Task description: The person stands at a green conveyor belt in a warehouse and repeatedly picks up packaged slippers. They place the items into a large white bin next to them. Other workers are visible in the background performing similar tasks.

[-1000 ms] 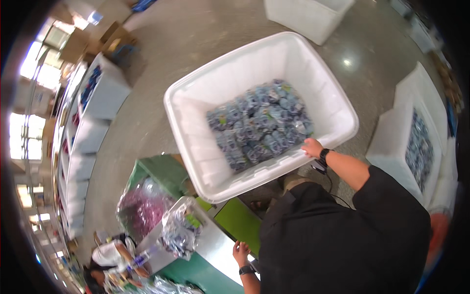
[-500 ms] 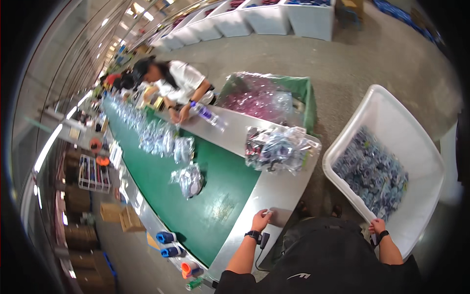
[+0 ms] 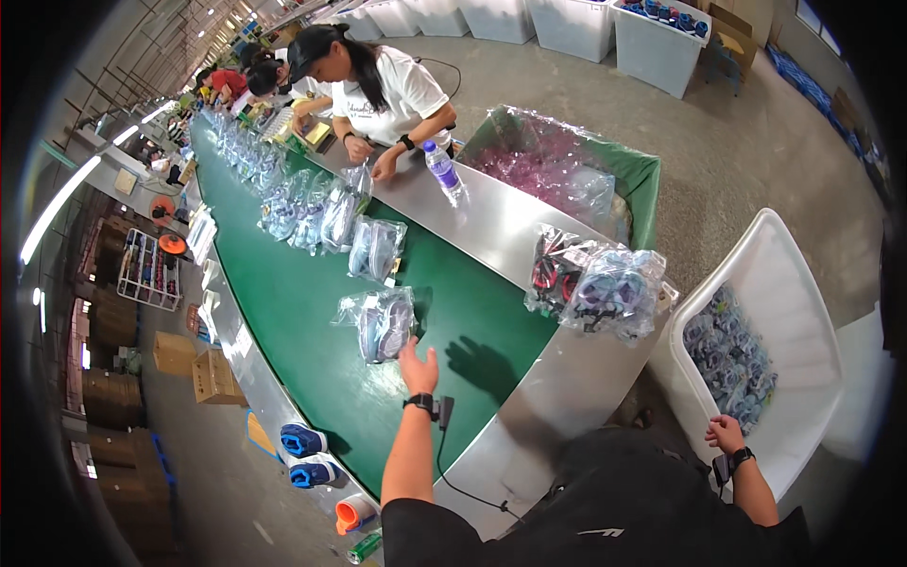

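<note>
My left hand (image 3: 418, 367) reaches over the green conveyor belt (image 3: 453, 326) with its fingers apart. Its fingertips are at the near edge of a pair of grey-blue shoes in a clear plastic bag (image 3: 383, 323); whether they touch I cannot tell. My right hand (image 3: 726, 433) is beside the near rim of a white plastic bin (image 3: 798, 350), fingers loosely bent and holding nothing visible. Inside the bin lies a heap of grey-blue bagged shoes (image 3: 727, 354). Further along the belt stand several more bagged pairs (image 3: 376, 248) in a row.
Bagged shoes (image 3: 614, 283) lie on the metal table end (image 3: 586, 378). A water bottle (image 3: 440, 170) stands near a co-worker (image 3: 392, 90) across the belt. Behind is a green-sided container (image 3: 642, 194) of plastic film. Blue shoes (image 3: 304, 439) and an orange cup (image 3: 351, 515) sit at left.
My left hand has moved forward from the metal edge to the bagged shoes on the belt and spread its fingers. My right hand has loosened from the bin's rim. The view has shifted.
</note>
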`<state>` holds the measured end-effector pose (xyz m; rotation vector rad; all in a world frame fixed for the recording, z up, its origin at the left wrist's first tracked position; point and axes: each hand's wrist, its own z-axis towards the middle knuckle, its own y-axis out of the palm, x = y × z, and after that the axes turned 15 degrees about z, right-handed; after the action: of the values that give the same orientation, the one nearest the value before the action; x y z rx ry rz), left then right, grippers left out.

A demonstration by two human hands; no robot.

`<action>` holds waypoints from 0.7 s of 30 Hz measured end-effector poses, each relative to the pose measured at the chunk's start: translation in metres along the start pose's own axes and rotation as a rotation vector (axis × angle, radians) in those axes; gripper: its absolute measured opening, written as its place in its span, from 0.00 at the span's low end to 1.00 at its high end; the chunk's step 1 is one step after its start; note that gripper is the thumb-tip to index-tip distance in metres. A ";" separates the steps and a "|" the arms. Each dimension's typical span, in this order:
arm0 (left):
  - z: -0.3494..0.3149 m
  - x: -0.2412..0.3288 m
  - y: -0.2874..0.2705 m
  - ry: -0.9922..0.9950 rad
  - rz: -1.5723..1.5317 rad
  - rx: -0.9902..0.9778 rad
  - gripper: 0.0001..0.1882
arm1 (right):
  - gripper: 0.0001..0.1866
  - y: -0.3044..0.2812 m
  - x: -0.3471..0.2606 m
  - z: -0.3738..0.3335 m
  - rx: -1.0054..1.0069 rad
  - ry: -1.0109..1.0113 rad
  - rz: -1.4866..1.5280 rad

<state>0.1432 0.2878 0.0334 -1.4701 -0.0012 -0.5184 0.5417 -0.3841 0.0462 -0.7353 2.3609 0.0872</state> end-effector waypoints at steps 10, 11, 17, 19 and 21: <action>0.129 -0.114 -0.013 -0.049 0.386 0.015 0.39 | 0.16 0.054 -0.037 -0.069 0.014 0.065 -0.260; 0.134 -0.139 0.003 -0.055 0.343 -0.015 0.40 | 0.17 0.056 -0.041 -0.069 0.013 0.069 -0.283; 0.092 -0.159 0.056 -0.488 -0.005 -0.160 0.53 | 0.19 0.077 -0.060 -0.067 -0.011 0.022 -0.368; 0.076 -0.150 0.072 -0.536 -0.417 -0.186 0.48 | 0.20 0.088 -0.061 -0.065 -0.032 0.014 -0.370; 0.051 -0.107 0.057 -0.598 -0.683 -0.086 0.37 | 0.18 0.105 -0.071 -0.069 -0.033 -0.011 -0.419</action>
<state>0.0833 0.3720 -0.0475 -1.6492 -0.9887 -0.6030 0.4910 -0.2784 0.1305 -1.2233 2.1499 -0.0495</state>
